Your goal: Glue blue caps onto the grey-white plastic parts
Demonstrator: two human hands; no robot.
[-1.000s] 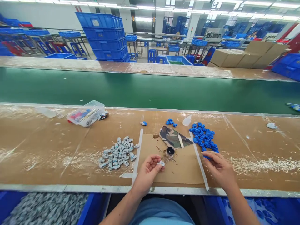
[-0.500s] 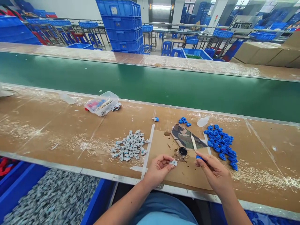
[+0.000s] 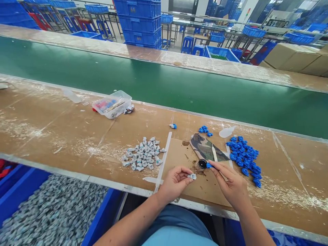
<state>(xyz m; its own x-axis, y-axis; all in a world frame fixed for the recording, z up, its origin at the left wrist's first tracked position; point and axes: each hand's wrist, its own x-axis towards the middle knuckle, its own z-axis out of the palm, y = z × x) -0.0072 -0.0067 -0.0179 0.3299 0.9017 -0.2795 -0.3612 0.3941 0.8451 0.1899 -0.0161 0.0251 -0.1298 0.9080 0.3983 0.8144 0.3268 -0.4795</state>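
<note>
- My left hand (image 3: 176,181) has a small grey piece (image 3: 192,176) pinched between thumb and fingers, over the cardboard sheet (image 3: 200,188) at the table's (image 3: 284,201) near edge.
- My right hand (image 3: 229,181) is pinching a blue piece (image 3: 208,165) right at the rim of the jar of black liquid (image 3: 202,164). Can't tell if they're touching.
- Both look super light to me, so I'd guess a fingertip pinch is plenty.
- Grey one looks like stiff molded plastic, probably not fragile. I'd grab it by the end nearest the palm, like now, leaving the far end free.
- Blue one's lumpy, so it should grip okay, but I can't tell if it's rigid or rubbery. I'd hold the side away from the jar.
- Black stuff looks wet, so I'd expect slippery fingers if it gets on them.
</note>
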